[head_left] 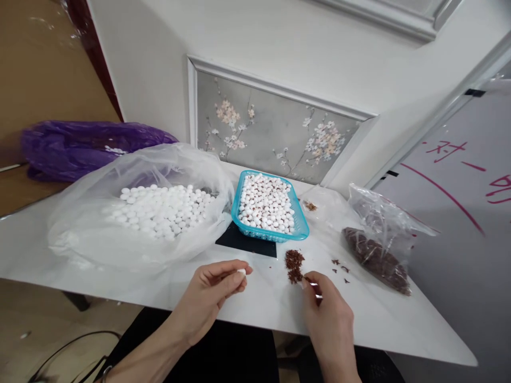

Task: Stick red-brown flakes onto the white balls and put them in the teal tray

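My left hand (217, 290) is curled over the white table (259, 303), pinching a small white bead (241, 272) between thumb and fingers. My right hand (327, 314) is closed in a pinch, its fingertips touching the edge of a small pile of reddish-brown bits (294, 264); what it grips is too small to make out. Just beyond both hands stands a turquoise basket (302, 230) full of white beads, some with brown spots, resting on a black pad (243, 243).
A big clear plastic bag (80, 229) holding several white beads lies at the left. A clear bag of brown bits (377, 255) lies at the right. A purple bag (80, 146) sits behind. A white board with red writing (459, 186) leans at the right.
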`<state>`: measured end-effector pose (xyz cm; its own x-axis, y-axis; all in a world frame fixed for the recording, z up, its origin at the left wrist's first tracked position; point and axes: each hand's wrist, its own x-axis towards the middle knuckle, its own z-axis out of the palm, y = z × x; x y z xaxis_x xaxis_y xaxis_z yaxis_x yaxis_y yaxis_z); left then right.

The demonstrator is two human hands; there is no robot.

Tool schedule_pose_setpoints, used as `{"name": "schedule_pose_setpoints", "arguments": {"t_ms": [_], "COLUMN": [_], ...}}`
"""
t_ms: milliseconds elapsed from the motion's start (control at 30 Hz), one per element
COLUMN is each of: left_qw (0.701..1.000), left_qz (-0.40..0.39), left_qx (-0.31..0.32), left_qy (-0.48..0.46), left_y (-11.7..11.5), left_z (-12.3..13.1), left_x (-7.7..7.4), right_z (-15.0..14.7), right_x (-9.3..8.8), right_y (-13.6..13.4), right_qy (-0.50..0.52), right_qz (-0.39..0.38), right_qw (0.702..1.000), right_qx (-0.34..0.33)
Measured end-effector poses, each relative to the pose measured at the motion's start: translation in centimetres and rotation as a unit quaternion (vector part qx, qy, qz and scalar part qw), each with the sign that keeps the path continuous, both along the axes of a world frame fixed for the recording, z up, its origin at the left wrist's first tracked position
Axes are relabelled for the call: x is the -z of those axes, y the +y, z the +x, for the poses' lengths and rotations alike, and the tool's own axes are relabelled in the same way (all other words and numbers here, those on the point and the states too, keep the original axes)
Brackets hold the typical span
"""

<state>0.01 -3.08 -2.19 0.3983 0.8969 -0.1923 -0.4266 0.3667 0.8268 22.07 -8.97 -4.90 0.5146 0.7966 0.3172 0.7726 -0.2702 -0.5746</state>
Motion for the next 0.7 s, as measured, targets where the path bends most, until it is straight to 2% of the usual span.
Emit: {"name": "schedule_pose_setpoints", "arguments": {"t_ms": [100, 167, 233, 300, 400, 467, 567, 667, 700], "left_qw": [0.999, 0.997, 0.988, 0.967, 0.909, 0.862, 0.796, 0.717, 0.712], "left_qz": [0.021, 0.049, 0.106, 0.197, 0.348, 0.414, 0.445, 0.432, 0.423], "left_qx": [-0.013, -0.034, -0.065, -0.078, -0.081, -0.080, -0.081, -0.091, -0.087], "left_qy": [0.026, 0.050, 0.091, 0.143, 0.214, 0.281, 0.402, 0.538, 0.554], "left_y": [0.0, 0.5, 1.5, 3.0, 5.2, 6.4, 7.5, 8.6, 9.0], "left_z": [0.4, 1.2, 2.5, 3.9, 5.1, 4.6, 1.4, -2.9, -4.1], "left_x": [-0.5, -1.4, -2.7, -4.2, -6.2, -7.1, -7.8, -7.6, -7.3], "right_z": [-1.2, -2.5, -4.0, -5.4, -6.6, -6.9, -6.9, -7.0, -7.1], "right_x": [-0.4, -0.5, -0.4, -0.1, 0.4, 0.7, 0.8, 0.5, 0.4], "right_y": [0.0, 0.2, 0.6, 0.9, 1.3, 1.3, 1.3, 1.3, 1.3], "right_qy": [0.031, 0.060, 0.088, 0.111, 0.144, 0.180, 0.234, 0.235, 0.226], "right_qz": [0.044, 0.063, 0.072, 0.069, 0.049, 0.045, 0.067, 0.093, 0.099], "right_qw": [0.998, 0.994, 0.985, 0.976, 0.969, 0.963, 0.951, 0.948, 0.948], "right_qx": [-0.023, -0.071, -0.128, -0.173, -0.196, -0.196, -0.189, -0.193, -0.199]}}
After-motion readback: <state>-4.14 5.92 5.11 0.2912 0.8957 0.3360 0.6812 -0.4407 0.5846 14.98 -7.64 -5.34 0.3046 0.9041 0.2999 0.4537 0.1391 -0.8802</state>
